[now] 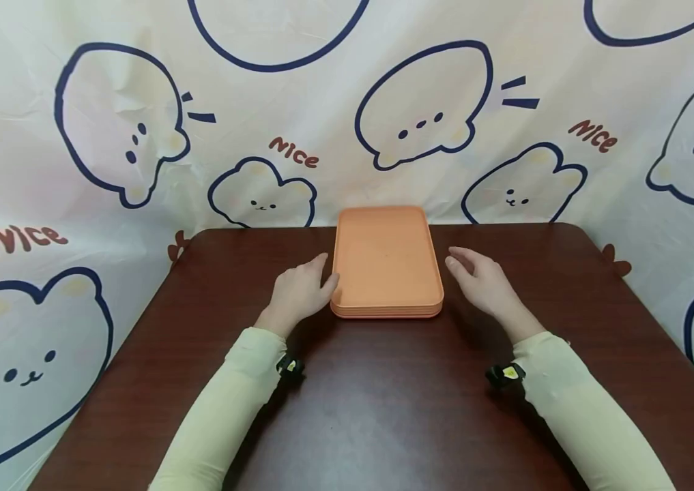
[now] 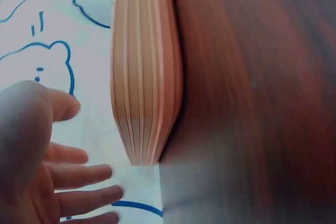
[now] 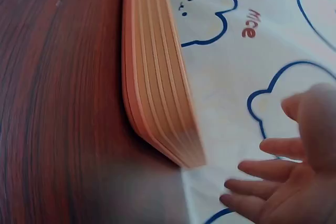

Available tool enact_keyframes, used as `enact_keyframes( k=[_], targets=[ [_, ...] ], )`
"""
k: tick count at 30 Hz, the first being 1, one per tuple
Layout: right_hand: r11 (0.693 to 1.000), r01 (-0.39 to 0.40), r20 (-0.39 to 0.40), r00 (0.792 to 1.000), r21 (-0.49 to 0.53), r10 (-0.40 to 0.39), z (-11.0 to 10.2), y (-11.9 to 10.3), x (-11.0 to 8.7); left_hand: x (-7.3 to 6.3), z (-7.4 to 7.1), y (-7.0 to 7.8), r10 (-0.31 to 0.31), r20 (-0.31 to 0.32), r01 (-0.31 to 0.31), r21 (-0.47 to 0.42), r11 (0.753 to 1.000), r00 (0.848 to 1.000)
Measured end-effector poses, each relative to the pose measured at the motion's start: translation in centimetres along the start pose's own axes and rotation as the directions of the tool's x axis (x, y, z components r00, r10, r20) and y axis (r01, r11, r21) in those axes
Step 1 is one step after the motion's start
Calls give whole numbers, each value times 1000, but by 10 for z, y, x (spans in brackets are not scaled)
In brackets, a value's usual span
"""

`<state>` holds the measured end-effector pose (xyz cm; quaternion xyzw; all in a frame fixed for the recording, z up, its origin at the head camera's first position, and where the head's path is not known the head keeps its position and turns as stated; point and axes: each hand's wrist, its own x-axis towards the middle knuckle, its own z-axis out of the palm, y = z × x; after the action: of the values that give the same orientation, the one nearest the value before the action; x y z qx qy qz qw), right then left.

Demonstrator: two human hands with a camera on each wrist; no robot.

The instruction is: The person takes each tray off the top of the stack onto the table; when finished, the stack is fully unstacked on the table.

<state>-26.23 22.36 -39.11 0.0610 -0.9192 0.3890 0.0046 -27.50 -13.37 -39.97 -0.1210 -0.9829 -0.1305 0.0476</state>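
Note:
A stack of several orange rectangular trays (image 1: 386,259) lies near the far edge of the table, their rims nested one on another. Beside the stack's left edge is my left hand (image 1: 300,290), its thumb tip overlapping the tray rim in the head view. In the left wrist view the fingers (image 2: 84,175) are spread and fairly straight, apart from the stack's side (image 2: 142,72). My right hand (image 1: 483,283) hovers to the right of the stack with a small gap. Its fingers (image 3: 273,170) are extended and hold nothing in the right wrist view.
The dark brown wooden table (image 1: 383,409) extends toward me and to both sides. A pale cloth (image 1: 334,102) printed with blue-outlined cartoon figures hangs behind the table and at its sides. Each wrist carries a small black device, such as the one at the left cuff (image 1: 290,367).

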Motion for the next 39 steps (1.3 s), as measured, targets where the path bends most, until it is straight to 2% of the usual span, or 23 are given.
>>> enact_keyframes(
  k=[2, 3, 6, 9, 12, 14, 23, 28, 31, 35, 39],
  targets=[
    [984, -56, -2, 998, 171, 58, 3, 4, 6, 3, 2, 0, -48, -2, 48, -51, 998, 999],
    [962, -90, 8, 996, 258, 91, 4, 7, 9, 5, 2, 1, -72, 4, 72, -77, 994, 997],
    [856, -200, 66, 979, 477, 192, 11, 13, 17, 10, 7, 2, -127, 29, 130, -134, 982, 991],
    [769, -282, 113, 957, 574, 267, 19, 18, 23, 15, 13, 3, -158, 43, 163, -171, 972, 987],
    [737, -316, 130, 945, 597, 300, 27, 22, 26, 20, 18, 5, -172, 44, 177, -191, 965, 984],
    [734, -320, 131, 943, 599, 305, 31, 23, 27, 23, 21, 6, -184, 45, 189, -200, 962, 982],
    [769, -310, 99, 946, 560, 310, 42, 23, 33, 25, 27, 6, -225, -13, 216, -224, 950, 974],
    [793, -293, 82, 952, 534, 296, 45, 24, 33, 19, 21, -3, -263, -61, 234, -292, 927, 963],
    [820, -289, 68, 953, 494, 295, 46, 23, 33, 15, 16, -14, -300, -67, 253, -385, 888, 952],
    [852, -303, 71, 951, 427, 302, 43, 21, 32, 9, 13, -33, -371, -65, 286, -519, 806, 927],
    [856, -319, 90, 946, 406, 310, 42, 20, 31, 2, 10, -51, -432, -65, 308, -609, 731, 899]
  ],
)
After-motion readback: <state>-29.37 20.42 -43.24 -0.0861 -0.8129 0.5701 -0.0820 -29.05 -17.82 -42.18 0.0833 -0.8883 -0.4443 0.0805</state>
